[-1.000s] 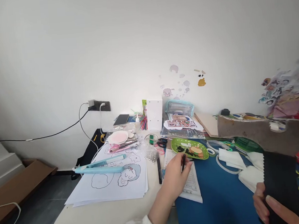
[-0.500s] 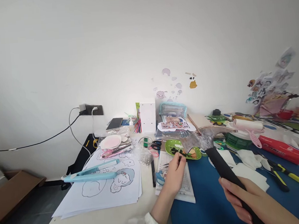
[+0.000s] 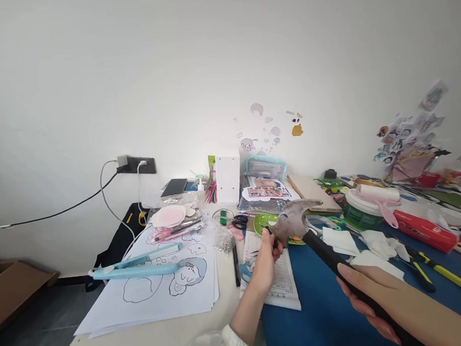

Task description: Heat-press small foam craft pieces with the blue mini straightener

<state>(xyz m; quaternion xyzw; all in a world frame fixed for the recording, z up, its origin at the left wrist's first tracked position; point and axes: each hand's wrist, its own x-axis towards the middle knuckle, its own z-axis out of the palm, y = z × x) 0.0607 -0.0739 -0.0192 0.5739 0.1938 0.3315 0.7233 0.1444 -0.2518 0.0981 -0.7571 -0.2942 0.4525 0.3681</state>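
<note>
My right hand (image 3: 373, 300) is wrapped round the black handle of a metal-headed tool (image 3: 295, 218) that looks like a hammer or hatchet. The tool's head is beside the fingers of my left hand (image 3: 266, 258). Those fingers are pinched on a small dark thing, too small to name; whether the metal touches it I cannot tell. Below my left hand lies a printed sheet (image 3: 285, 292) with a blue cartoon figure. A green dish (image 3: 261, 222) sits behind the hand, partly hidden by it and the tool head.
Drawings (image 3: 153, 301) and a light blue hair straightener (image 3: 142, 269) lie on the left. Black scissors (image 3: 240, 221) are behind my left hand. To the right are a green-and-white tub (image 3: 361, 212), a red box (image 3: 423, 229) and a yellow-black cutter (image 3: 458, 279).
The tool has moved left and its head is now beside my left fingers. My left hand has turned slightly and shifted a little left. The view has shifted slightly.
</note>
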